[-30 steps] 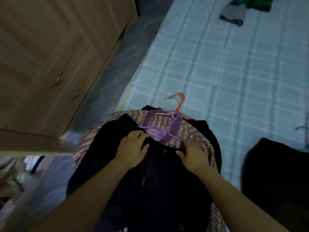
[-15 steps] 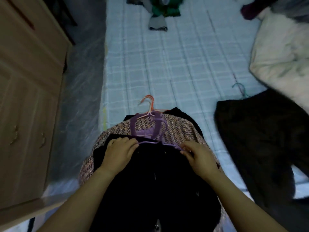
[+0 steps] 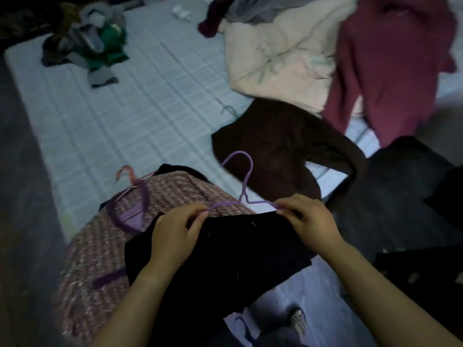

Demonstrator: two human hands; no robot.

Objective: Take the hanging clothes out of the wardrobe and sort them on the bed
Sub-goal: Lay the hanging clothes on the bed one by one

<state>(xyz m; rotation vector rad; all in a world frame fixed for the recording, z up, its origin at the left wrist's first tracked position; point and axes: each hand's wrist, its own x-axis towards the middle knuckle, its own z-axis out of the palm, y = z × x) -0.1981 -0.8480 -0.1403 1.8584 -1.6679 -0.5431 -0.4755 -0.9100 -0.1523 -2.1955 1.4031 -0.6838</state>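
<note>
Item in hand: one thin purple wire hanger [image 3: 244,186] carrying a black fabric garment [image 3: 225,246], being held above the near edge of the pale blue checked bed [image 3: 120,116].

Grip: the left hand [image 3: 172,236] is pinching the hanger's left shoulder with curled fingers, and the right hand [image 3: 308,221] is pinching its right shoulder likewise. Whether the cloth is also being gripped cannot be told.

Lying beneath: a pink tweed garment with purple trim [image 3: 105,236], on an orange hanger [image 3: 127,175].

Lying on the bed already:
- dark brown knit sweater [image 3: 278,149]
- maroon top [image 3: 390,66]
- dark grey garment [image 3: 400,196]
- green-and-grey clothes heap [image 3: 92,43]

Progress, as judged: sorting is looking well underway, and the black garment is awaiting placement. The wardrobe is not showing, so what is remaining inside cannot be told.
</note>
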